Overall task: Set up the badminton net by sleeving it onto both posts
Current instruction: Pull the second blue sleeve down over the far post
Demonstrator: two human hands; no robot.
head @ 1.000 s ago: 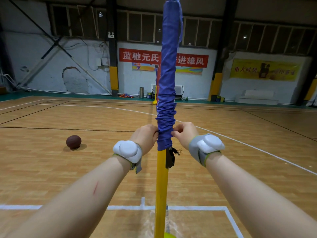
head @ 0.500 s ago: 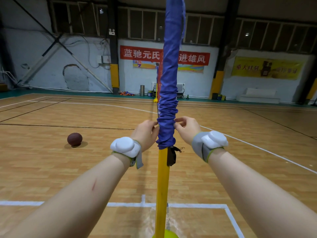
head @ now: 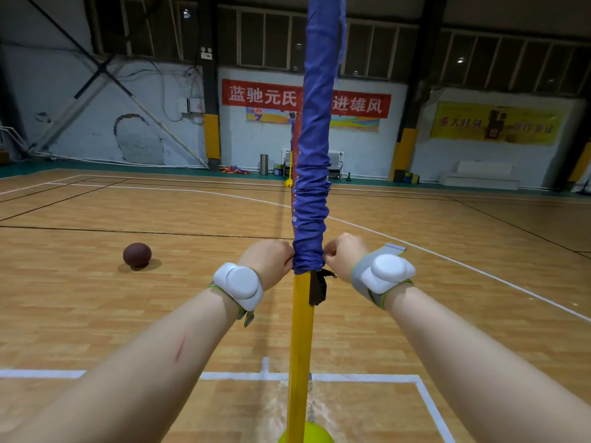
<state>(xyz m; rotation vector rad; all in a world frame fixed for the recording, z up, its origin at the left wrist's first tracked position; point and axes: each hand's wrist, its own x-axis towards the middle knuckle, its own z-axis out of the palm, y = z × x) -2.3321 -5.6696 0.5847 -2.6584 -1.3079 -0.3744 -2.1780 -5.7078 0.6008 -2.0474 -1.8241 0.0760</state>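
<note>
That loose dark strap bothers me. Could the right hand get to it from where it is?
Probably yes. The right hand grips the blue sleeve hem just above the dark strap, which hangs beside the yellow post with nothing between them.

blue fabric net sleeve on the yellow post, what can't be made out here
Head view only:
- Top of the blue fabric net sleeve: cut by the upper edge.
- Yellow metal post base: cut by the lower edge.
- Fingertips of left hand and right hand: hidden behind the hands and fabric.

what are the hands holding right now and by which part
Both hands, left hand and right hand, pinch the bunched bottom hem of the blue net sleeve, one on each side of the yellow post.
</note>
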